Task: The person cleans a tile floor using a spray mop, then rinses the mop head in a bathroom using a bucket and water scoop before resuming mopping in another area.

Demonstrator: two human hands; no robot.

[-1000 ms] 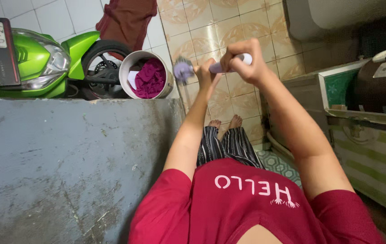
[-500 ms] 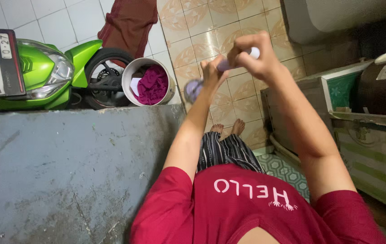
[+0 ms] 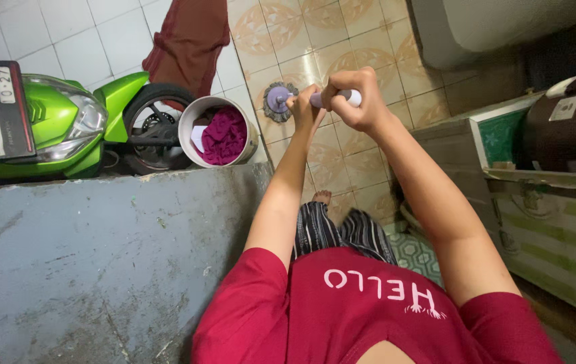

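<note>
Head view: both hands' fingers (image 3: 362,101) clenched round brush (image 3: 278,101) handle, magenta cloth (image 3: 224,135) in white bucket (image 3: 190,118)

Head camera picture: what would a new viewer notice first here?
Both hands, the left hand and right hand, grip a purple-headed mop held out over the tiled floor at centre top. To the left stand a bright green scooter and a white bucket of magenta cloth.

Held a purple-and-white brush (image 3: 301,100) out over the tiled floor (image 3: 362,168), right hand (image 3: 355,101) closed round the white handle, left hand (image 3: 305,108) gripping nearer the round head. Stood beside a grey concrete ledge (image 3: 99,256), near a white bucket (image 3: 190,114) of magenta cloth (image 3: 224,135) and a green scooter (image 3: 52,118).
</note>
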